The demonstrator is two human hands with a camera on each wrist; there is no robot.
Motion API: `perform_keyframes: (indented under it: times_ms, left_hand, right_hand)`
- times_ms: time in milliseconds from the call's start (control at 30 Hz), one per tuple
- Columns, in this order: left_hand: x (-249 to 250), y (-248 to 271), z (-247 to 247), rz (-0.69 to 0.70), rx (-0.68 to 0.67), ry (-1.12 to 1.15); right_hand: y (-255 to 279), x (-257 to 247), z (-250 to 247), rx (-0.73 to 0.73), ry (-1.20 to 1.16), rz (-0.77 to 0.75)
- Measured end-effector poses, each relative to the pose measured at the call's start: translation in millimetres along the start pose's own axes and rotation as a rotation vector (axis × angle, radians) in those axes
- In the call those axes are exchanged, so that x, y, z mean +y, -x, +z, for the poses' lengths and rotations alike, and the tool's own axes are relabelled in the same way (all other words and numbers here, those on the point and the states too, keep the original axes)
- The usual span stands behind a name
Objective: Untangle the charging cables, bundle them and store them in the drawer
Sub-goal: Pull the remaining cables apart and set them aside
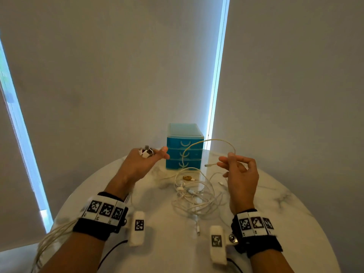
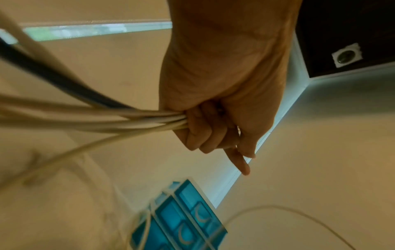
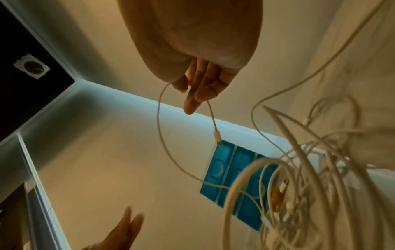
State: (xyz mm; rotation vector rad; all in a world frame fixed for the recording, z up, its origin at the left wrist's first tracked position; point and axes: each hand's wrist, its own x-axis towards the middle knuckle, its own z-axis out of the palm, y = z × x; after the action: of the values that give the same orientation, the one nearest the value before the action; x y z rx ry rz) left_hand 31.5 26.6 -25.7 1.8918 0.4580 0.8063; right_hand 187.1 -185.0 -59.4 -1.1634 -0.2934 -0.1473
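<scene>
My left hand (image 1: 145, 157) is raised left of the blue three-drawer box (image 1: 184, 148) and grips several white cables (image 2: 128, 118); their plug ends (image 1: 147, 151) stick out of the fist and the strands trail back past my wrist. My right hand (image 1: 234, 164) is lifted to the right of the box and pinches a thin white cable (image 1: 216, 141) that arcs up and down to the pile; its small plug (image 1: 209, 165) dangles near the fingers (image 3: 192, 101). A tangle of white cables (image 1: 197, 194) lies on the table between my hands. All drawers look closed.
The round white marble table (image 1: 275, 213) carries the box at its far edge, against a wall with roller blinds. A small yellow-brown connector (image 1: 187, 177) lies in the tangle. Black leads run from the wrist cameras (image 1: 137, 227) off the near edge.
</scene>
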Motion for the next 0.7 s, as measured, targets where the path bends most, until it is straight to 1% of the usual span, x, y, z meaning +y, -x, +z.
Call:
perform_keyframes:
  times_ms: [67, 100, 133, 200, 233, 267, 300, 333, 367, 400, 433, 500, 533, 567, 600, 633, 700]
  left_hand:
    - [12, 0, -30, 0.041, 0.135, -0.028]
    - [18, -1, -49, 0.073, 0.239, -0.033]
    - [24, -4, -71, 0.103, 0.372, -0.039]
    - [39, -7, -120, 0.127, 0.706, 0.001]
    - [48, -6, -143, 0.131, 0.853, 0.053]
    - [55, -4, -164, 0.15, 0.96, 0.098]
    - [64, -1, -180, 0.177, 1.027, 0.129]
    - [73, 3, -191, 0.208, 1.064, 0.154]
    - [79, 7, -198, 0.244, 1.08, 0.182]
    - [84, 10, -202, 0.274, 1.082, 0.205]
    - [90, 12, -205, 0.288, 1.073, 0.22]
    - [96, 17, -208, 0.279, 1.049, 0.207]
    - [97, 19, -210, 0.267, 1.024, 0.19]
    - [98, 21, -212, 0.248, 0.988, 0.184]
    - [95, 22, -215, 0.235, 0.949, 0.175]
    - [93, 25, -217, 0.226, 0.904, 0.157]
    - [82, 28, -215, 0.182, 0.797, 0.103]
  right_hand:
    - [-6, -1, -6, 0.089, -0.014, -0.015]
    - [-10, -1, -9, 0.143, -0.039, -0.012]
    - [-13, -3, -11, 0.198, -0.069, -0.006]
    - [-16, -8, -7, 0.272, -0.129, 0.005]
    - [-15, -10, -1, 0.286, -0.15, 0.004]
    - [-13, -12, 9, 0.287, -0.172, -0.002]
    - [-8, -13, 23, 0.28, -0.191, -0.015]
    - [0, -15, 40, 0.253, -0.201, -0.024]
    - [10, -15, 60, 0.183, -0.193, -0.021]
    - [22, -17, 83, 0.04, -0.173, 0.006]
    - [37, -21, 107, -0.204, -0.153, 0.071]
    - [69, -35, 147, -0.781, -0.109, 0.286]
    - [80, -43, 158, -0.973, -0.068, 0.352]
    - [87, -48, 165, -1.083, -0.015, 0.363]
    - [89, -51, 168, -1.138, 0.046, 0.329]
    - [89, -50, 166, -1.158, 0.093, 0.29]
    - [86, -43, 154, -1.155, 0.154, 0.248]
